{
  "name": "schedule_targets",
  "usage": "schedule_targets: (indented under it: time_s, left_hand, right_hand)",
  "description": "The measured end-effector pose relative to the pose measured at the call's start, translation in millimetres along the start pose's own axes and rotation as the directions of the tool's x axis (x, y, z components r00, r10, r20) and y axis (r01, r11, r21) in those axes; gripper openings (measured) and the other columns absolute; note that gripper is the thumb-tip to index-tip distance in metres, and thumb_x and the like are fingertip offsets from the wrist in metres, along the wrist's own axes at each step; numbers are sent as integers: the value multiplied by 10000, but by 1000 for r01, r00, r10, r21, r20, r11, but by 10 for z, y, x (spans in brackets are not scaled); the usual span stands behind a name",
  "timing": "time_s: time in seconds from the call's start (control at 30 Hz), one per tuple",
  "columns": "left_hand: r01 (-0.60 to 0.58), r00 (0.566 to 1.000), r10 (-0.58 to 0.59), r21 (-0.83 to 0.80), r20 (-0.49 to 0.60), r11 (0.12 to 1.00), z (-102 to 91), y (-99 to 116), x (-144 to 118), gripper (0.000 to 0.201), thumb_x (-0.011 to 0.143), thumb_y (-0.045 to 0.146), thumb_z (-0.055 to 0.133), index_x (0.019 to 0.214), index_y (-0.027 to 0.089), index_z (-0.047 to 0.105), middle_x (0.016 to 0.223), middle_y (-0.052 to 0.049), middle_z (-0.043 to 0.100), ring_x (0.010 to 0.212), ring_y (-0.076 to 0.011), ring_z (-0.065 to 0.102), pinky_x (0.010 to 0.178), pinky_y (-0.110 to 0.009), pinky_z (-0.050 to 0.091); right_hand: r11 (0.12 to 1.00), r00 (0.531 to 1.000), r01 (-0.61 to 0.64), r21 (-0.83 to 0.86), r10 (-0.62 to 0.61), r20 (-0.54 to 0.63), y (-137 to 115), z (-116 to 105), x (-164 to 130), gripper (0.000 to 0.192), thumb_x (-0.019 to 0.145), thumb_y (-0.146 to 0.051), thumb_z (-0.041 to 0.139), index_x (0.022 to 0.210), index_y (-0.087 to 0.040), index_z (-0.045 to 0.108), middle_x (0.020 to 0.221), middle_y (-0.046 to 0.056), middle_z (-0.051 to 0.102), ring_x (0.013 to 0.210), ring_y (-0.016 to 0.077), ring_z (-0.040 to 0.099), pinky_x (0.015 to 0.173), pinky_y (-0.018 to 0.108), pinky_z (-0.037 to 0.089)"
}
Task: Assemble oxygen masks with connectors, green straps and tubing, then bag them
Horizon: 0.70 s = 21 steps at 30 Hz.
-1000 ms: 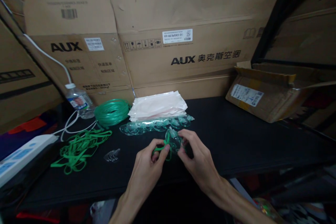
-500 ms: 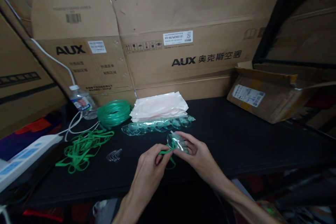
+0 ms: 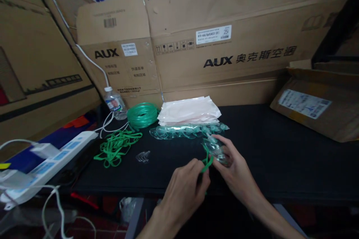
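The one view comes from a camera worn on the head, looking forward and steeply enough downward to take in the black tabletop (image 3: 280, 149) from front edge to back. Nearest the lens are the forearms (image 3: 267, 209), entering along the bottom, with the left hand (image 3: 186, 183) and right hand (image 3: 237, 166) seen from above and behind, right of centre. Farther off, AUX-printed cardboard (image 3: 190, 15) faces the lens and fills the upper middle. The wide framing runs from a white power strip (image 3: 54, 163) at left to a carton (image 3: 316, 110) cut by the right edge.
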<state>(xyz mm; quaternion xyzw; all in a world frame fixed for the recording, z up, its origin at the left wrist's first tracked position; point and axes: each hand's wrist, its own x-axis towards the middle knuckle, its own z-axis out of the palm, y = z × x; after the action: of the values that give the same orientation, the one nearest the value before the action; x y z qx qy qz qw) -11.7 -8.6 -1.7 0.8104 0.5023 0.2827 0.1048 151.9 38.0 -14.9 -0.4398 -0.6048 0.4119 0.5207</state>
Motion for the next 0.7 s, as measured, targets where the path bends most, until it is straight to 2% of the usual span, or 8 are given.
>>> schedule_targets:
  time_s: [0.13, 0.23, 0.3, 0.4, 0.5, 0.57, 0.6, 0.7]
  left_hand:
    - [-37, 998, 41, -88, 53, 995, -179, 209, -123, 163, 911, 120, 459, 795, 210, 529, 752, 12, 608, 608, -123, 571, 574, -245, 382]
    - [-50, 997, 41, -155, -58, 987, -494, 267, -166, 197, 889, 123, 444, 730, 204, 529, 665, 31, 571, 554, -99, 547, 536, -206, 380]
    - [28, 981, -48, -108, -188, 994, -790, 178, -148, 226, 929, 200, 458, 732, 201, 568, 638, 36, 568, 545, -103, 535, 530, -200, 384]
    - [320, 867, -278, 34, -412, 947, -1296, -152, -99, 286, 936, 384, 516, 741, 199, 615, 613, 40, 563, 556, -131, 515, 545, -219, 377]
    - [632, 699, -449, 187, -557, 752, -1706, -614, -107, 375, 967, 456, 442, 776, 213, 653, 538, 43, 511, 543, -169, 509, 544, -237, 336]
    - [691, 695, -505, 282, -511, 666, -1845, -928, -161, 430, 972, 498, 412, 812, 218, 696, 584, 12, 581, 602, -221, 575, 584, -265, 371]
    - [669, 730, -519, 310, -445, 675, -1871, -1071, -198, 436, 962, 535, 435, 864, 218, 718, 613, 0, 610, 631, -241, 598, 599, -274, 386]
    - [697, 711, -571, 300, -411, 652, -1837, -1398, -323, 521, 872, 675, 526, 863, 201, 741, 581, -23, 601, 621, -288, 613, 584, -295, 379]
  right_hand:
    - [997, 985, -28, 69, 39, -171, 17, -18, 39, 601, 807, -382, 707, 1336, -218, 474, 722, -36, 586, 605, 170, 605, 550, 276, 502]
    - [985, 972, -8, 174, 49, -230, -17, -25, 49, 646, 784, -408, 748, 1320, -203, 451, 672, -39, 606, 581, 171, 604, 550, 279, 513]
    - [977, 980, 5, 214, 37, -193, -52, -14, 33, 652, 788, -402, 758, 1324, -199, 447, 675, -33, 625, 599, 173, 616, 586, 291, 525]
    - [974, 995, 1, 225, 21, -97, -86, 16, -9, 630, 819, -378, 744, 1346, -197, 451, 694, -27, 640, 629, 177, 634, 639, 310, 531]
    - [972, 999, -13, 235, 23, -40, -81, 33, -38, 627, 841, -373, 727, 1369, -200, 437, 716, -21, 651, 645, 179, 637, 650, 318, 526]
    - [972, 1000, -21, 232, 26, -16, -71, 31, -44, 628, 851, -378, 720, 1379, -201, 429, 723, -19, 652, 656, 178, 634, 654, 320, 520]
    - [973, 1000, -26, 228, 28, -6, -70, 27, -44, 627, 854, -379, 716, 1382, -201, 427, 724, -20, 650, 660, 178, 632, 657, 320, 517]
    - [975, 999, -42, 219, 34, 41, -87, 16, -42, 626, 853, -374, 710, 1383, -196, 428, 730, -24, 633, 671, 174, 626, 665, 322, 514]
